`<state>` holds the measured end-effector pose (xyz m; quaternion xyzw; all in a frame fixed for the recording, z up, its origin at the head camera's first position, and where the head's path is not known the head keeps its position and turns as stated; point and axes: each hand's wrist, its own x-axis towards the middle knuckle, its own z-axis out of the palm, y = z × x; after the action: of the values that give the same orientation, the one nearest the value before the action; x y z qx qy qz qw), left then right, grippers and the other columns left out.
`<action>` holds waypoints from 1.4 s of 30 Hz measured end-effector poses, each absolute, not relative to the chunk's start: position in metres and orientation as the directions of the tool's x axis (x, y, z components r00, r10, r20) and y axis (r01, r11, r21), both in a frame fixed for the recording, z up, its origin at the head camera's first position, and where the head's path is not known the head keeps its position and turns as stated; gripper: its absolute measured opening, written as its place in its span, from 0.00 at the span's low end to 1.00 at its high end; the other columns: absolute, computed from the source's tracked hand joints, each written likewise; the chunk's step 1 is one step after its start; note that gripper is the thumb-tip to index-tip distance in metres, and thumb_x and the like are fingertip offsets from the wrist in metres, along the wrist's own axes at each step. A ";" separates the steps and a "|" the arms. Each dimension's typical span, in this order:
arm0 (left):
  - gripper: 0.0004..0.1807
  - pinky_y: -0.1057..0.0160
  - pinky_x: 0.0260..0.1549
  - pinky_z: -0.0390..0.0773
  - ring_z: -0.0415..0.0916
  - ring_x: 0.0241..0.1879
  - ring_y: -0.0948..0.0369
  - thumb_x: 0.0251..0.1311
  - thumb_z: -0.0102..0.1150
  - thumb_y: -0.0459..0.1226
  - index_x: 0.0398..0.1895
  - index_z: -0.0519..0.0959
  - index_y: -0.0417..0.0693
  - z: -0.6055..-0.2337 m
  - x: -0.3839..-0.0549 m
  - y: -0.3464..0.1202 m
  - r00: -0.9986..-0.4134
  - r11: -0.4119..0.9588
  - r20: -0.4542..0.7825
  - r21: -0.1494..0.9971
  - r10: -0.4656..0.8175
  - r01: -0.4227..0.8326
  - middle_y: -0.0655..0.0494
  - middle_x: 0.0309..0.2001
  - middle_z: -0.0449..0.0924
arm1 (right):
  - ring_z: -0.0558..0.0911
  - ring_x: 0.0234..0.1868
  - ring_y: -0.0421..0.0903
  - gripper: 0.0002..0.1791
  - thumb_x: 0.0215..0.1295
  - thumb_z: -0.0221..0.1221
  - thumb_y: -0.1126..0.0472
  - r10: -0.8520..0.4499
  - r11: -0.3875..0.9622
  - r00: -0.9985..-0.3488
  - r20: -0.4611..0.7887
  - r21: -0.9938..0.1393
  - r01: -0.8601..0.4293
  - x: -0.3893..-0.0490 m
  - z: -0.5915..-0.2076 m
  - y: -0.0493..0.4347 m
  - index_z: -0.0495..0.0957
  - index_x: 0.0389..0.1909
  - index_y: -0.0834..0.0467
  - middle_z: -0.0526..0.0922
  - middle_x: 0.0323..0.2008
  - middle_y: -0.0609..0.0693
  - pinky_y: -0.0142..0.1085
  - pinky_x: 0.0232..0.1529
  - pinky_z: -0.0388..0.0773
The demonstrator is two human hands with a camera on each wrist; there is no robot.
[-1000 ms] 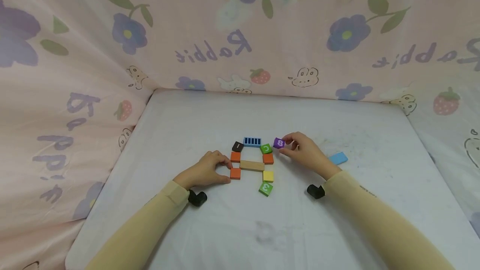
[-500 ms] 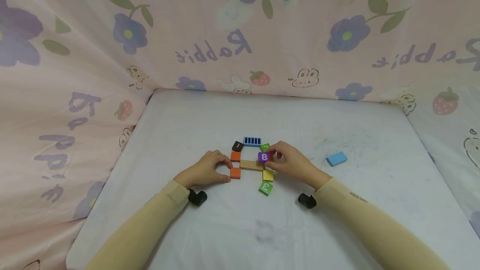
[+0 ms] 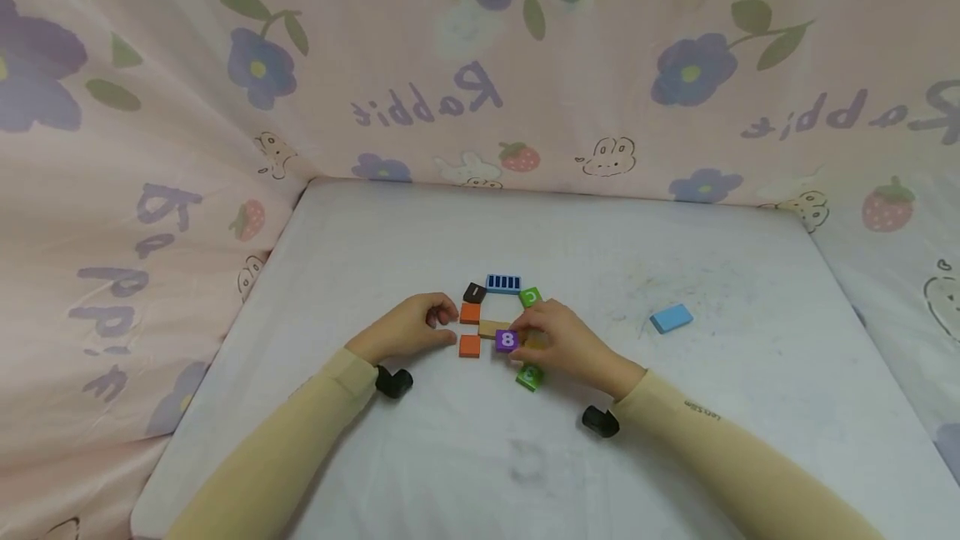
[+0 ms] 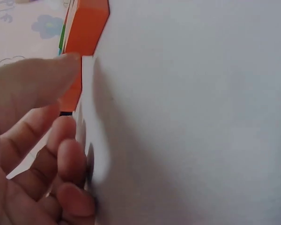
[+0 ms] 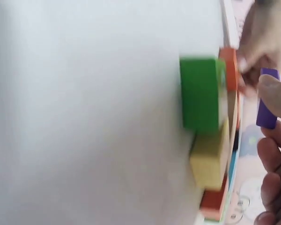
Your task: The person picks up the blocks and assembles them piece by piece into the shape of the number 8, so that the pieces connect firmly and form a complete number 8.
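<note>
Between thumb and fingers, my right hand (image 3: 566,348) pinches a purple block with a white 8 (image 3: 506,341). It is held above the table, just on the near side of the wooden plank (image 3: 492,329). Under that hand the yellow block (image 5: 208,159) is mostly covered in the head view; the right wrist view shows it beside a green block (image 5: 199,93). My left hand (image 3: 408,327) holds nothing, its fingers loosely bent. Its fingertips are beside two orange blocks, the upper one (image 3: 470,313) and the lower one (image 3: 469,347).
Beyond the plank, a black block (image 3: 474,293), a blue block with dark bars (image 3: 503,283) and a green C block (image 3: 530,297) form an arch. A plain light blue block (image 3: 671,318) lies apart to the right. Patterned cloth (image 3: 420,40) rises behind the white table (image 3: 360,232).
My right hand has carried the purple block left and nearer to me, from beside the green C block past the plank. My left fingers have drawn back slightly from the lower orange block.
</note>
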<state>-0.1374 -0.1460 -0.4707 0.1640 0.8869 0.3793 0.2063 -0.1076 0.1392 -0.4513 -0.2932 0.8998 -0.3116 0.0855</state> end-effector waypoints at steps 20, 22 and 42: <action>0.18 0.59 0.39 0.70 0.71 0.38 0.58 0.55 0.69 0.45 0.49 0.78 0.56 -0.472 -0.160 -0.141 -0.869 0.668 -0.260 0.737 0.422 0.104 0.58 0.37 0.76 | 0.65 0.38 0.41 0.17 0.51 0.72 0.47 -0.706 0.641 -0.708 0.021 -0.406 -0.651 -0.087 -0.460 0.101 0.86 0.42 0.46 0.76 0.33 0.39 0.40 0.43 0.62; 0.18 0.59 0.40 0.70 0.70 0.38 0.58 0.55 0.69 0.45 0.49 0.78 0.56 -0.471 -0.160 -0.140 -0.867 0.668 -0.265 0.737 0.422 0.100 0.58 0.37 0.76 | 0.64 0.38 0.41 0.17 0.51 0.72 0.48 -0.707 0.642 -0.707 0.016 -0.403 -0.652 -0.087 -0.459 0.100 0.86 0.42 0.46 0.75 0.32 0.39 0.40 0.42 0.61; 0.18 0.59 0.37 0.68 0.69 0.37 0.58 0.55 0.70 0.47 0.48 0.79 0.56 -0.472 -0.159 -0.139 -0.870 0.690 -0.267 0.715 0.413 0.109 0.58 0.36 0.75 | 0.64 0.32 0.40 0.20 0.41 0.74 0.39 -0.588 0.714 -0.807 0.057 -0.432 -0.551 -0.082 -0.463 0.093 0.86 0.32 0.45 0.77 0.28 0.37 0.39 0.37 0.56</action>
<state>-0.1591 -0.1394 -0.4724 0.1457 0.8954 0.3654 0.2086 -0.0821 0.0935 -0.4633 -0.3078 0.9248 -0.2197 0.0421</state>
